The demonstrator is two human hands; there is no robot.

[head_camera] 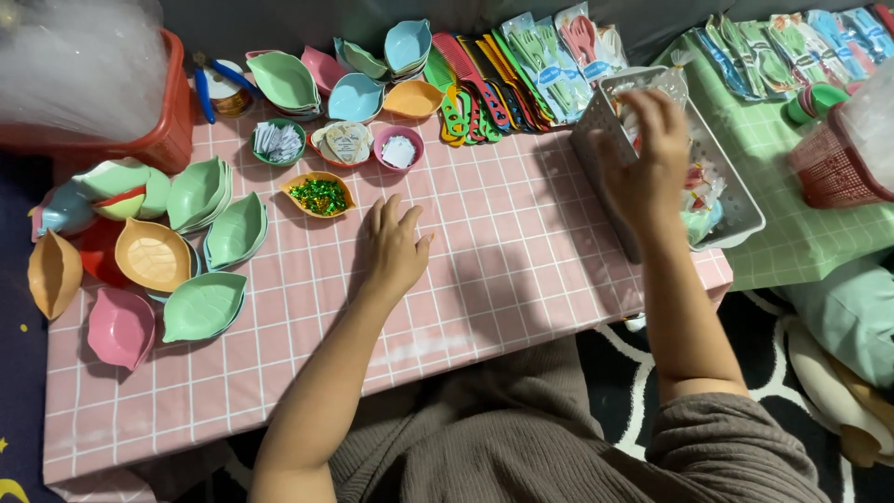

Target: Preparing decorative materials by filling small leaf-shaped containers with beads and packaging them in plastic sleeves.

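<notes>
The right hand (647,154) reaches into the pale slotted basket (736,200) at the far right corner of the pink checked surface (521,270), fingers loosely spread and curled over the small wrapped pieces (700,186) inside; whether it pinches one I cannot tell. The left hand (393,247) lies flat and spread on the cloth, left of the basket, holding nothing.

To my eye, the reach goes best with fingertips closing on a single wrapper, the basket kept steady, since its light plastic wall looks apt to slide.

Further left of the basket sit smooth, glossy leaf-shaped dishes (203,305) in green, pink, orange and blue, some stacked. One small orange dish (319,194) holds glittery green and gold bits. Behind it, round bowls hold white paper scraps (277,142). Toothed plastic combs (475,84) fan out beside the basket.
</notes>
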